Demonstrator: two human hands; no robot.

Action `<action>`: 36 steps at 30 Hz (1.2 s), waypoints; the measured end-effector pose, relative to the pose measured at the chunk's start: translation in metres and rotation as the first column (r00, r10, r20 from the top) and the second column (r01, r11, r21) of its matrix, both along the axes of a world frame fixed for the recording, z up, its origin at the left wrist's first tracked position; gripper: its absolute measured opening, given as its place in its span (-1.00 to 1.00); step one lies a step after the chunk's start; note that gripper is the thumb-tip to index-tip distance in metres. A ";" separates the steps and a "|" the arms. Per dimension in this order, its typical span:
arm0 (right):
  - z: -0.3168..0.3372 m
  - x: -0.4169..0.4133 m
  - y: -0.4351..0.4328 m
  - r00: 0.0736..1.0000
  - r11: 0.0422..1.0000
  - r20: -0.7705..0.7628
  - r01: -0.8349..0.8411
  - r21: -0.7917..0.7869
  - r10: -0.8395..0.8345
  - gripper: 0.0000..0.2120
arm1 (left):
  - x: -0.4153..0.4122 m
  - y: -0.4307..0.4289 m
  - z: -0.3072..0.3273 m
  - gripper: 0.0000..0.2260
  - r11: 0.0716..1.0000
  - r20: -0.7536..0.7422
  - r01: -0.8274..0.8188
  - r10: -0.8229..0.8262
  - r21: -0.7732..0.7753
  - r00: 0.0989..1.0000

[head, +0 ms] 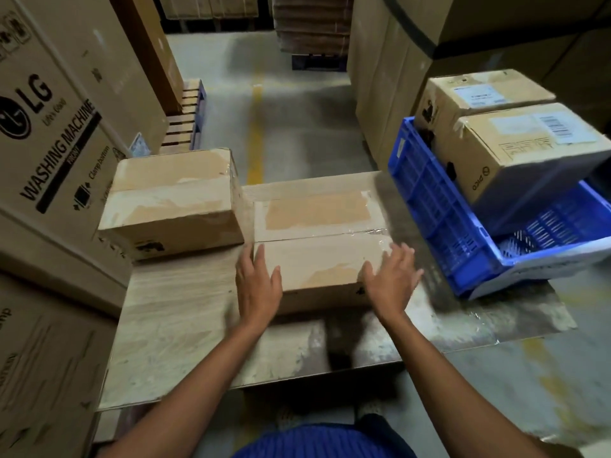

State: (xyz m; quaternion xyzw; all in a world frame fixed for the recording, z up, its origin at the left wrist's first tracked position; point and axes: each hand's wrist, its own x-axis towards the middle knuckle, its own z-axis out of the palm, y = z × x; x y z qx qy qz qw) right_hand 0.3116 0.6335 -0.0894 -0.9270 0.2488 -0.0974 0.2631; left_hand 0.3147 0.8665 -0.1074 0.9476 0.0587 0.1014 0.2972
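Left hand point(258, 285): we see straight fingers laid flat on the near left corner of the taped box point(317, 239), thumb on the top face. It is relaxed and grasps nothing. Right hand point(391, 279): fingers spread wide at the near right corner, palm toward the box. It's motion-blurred, so we can't tell whether it touches or just hovers.

The box sits on the wooden board point(172, 312), middle-right, just beside a second box point(172, 200) on its far left. Both are rectangular brown corrugated cardboard with glossy clear tape along the top seam and pale scuffed patches. The board is pale, grainy and scratched.

To the right is a blue plastic crate point(436, 206) with slatted walls, holding labelled cartons point(515, 153). To the left, a washing-machine carton point(56, 127) is cut off by the frame. We can't read the print on the box's near face.
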 end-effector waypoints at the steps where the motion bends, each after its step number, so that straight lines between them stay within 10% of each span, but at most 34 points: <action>1: 0.002 0.001 0.008 0.993 0.990 0.002 -0.121 -0.073 0.121 -0.45 | 0.002 -0.001 -0.001 -0.56 0.991 0.056 0.082 -0.088 0.104 0.995; 7: -0.002 0.015 0.053 0.748 0.749 -0.125 -0.661 -0.043 0.652 -0.41 | 0.010 0.002 -0.001 -0.37 0.898 -0.095 0.325 -0.311 0.295 0.946; 21: -0.004 0.047 0.065 0.592 0.557 -0.438 -0.800 -0.222 0.676 -0.14 | 0.032 0.006 0.004 -0.38 0.782 -0.362 0.431 -0.282 0.449 0.888; 27: 0.015 0.088 0.067 0.614 0.527 -0.436 -0.789 -0.315 0.658 -0.47 | 0.062 -0.008 0.036 -0.56 0.754 -0.254 0.356 -0.255 0.552 0.933; 36: 0.000 0.094 0.055 0.577 0.565 -0.475 -0.804 -0.187 0.664 -0.02 | 0.083 -0.011 0.017 -0.51 0.849 -0.306 0.378 -0.273 0.369 0.912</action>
